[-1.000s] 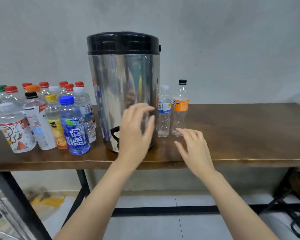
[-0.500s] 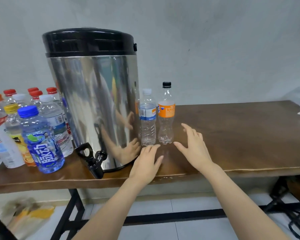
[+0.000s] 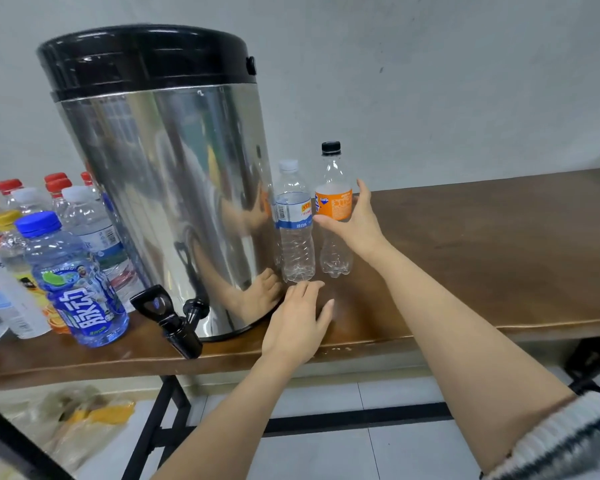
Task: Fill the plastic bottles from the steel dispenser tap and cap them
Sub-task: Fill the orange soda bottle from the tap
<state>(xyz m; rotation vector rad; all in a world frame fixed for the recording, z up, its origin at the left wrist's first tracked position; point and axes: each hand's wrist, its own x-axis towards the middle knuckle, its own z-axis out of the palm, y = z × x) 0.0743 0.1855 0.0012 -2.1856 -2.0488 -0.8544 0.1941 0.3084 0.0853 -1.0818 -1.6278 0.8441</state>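
Observation:
A steel dispenser (image 3: 174,188) with a black lid stands on the wooden table (image 3: 482,254), and its black tap (image 3: 174,320) juts over the front edge. Right of it stand two empty capped bottles: one with a white cap and blue label (image 3: 293,237), one with a black cap and orange label (image 3: 333,202). My right hand (image 3: 357,223) wraps around the orange-label bottle at its label, thumb in front and fingers behind. My left hand (image 3: 297,323) rests flat on the table beside the dispenser's base, fingers straight.
Several capped bottles crowd the table left of the dispenser, a blue-capped one (image 3: 73,282) nearest the front. The table has black metal legs (image 3: 153,427). A yellow plastic bag (image 3: 84,420) lies on the tiled floor below.
My right hand rose from the tabletop and closed around the orange-label bottle. My left hand dropped from the dispenser's front to the table. The view moved closer and to the right.

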